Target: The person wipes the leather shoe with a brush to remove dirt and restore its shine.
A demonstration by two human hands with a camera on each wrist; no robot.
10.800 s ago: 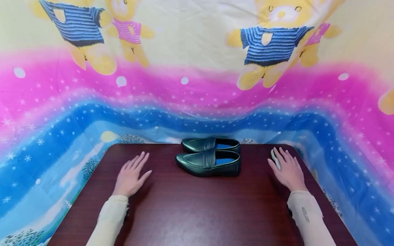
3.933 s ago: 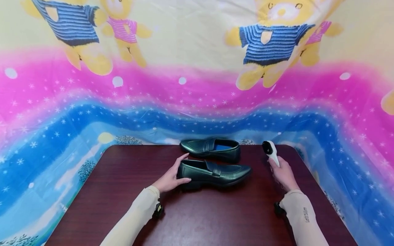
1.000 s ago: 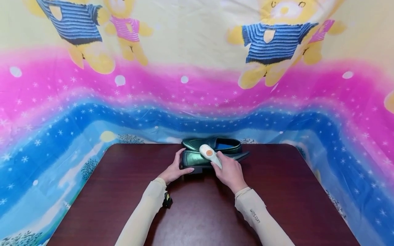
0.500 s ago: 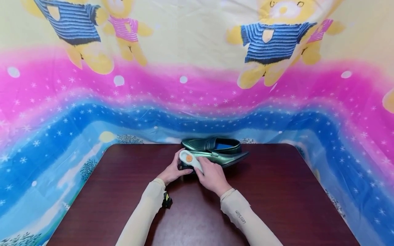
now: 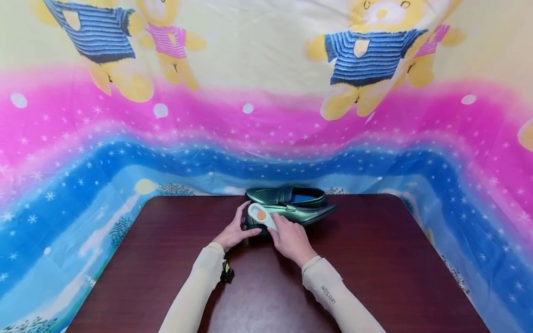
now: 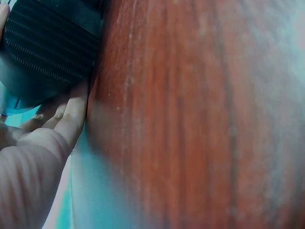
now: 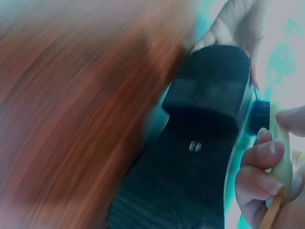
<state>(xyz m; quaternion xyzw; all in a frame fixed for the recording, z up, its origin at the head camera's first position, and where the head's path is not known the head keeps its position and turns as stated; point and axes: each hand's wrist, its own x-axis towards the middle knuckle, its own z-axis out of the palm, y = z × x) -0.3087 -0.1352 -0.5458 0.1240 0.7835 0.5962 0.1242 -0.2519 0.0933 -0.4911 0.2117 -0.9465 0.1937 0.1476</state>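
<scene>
My left hand (image 5: 234, 233) grips the heel end of a dark green loafer (image 5: 306, 214). The loafer is tipped on its side, toe to the right; its black sole (image 7: 195, 148) faces the right wrist camera. In the left wrist view the ribbed heel (image 6: 47, 47) shows, fingers (image 6: 71, 117) beneath it. My right hand (image 5: 294, 241) holds a white shoe brush (image 5: 255, 211) with an orange dot on its back. Its dark bristles (image 7: 260, 114) are at the loafer's side near the heel, in the right wrist view. A second loafer (image 5: 266, 196) stands upright just behind.
Everything rests on a dark reddish-brown wooden table (image 5: 266, 296) with rounded far corners. Behind and around it hangs a cloth (image 5: 208, 125) printed with bears and snowflakes, close to the table's far edge.
The near loafer was turned round, then tipped on its side beside the other. The brush, picked up at the right, slid left along the loafer to the heel, then slightly back right.
</scene>
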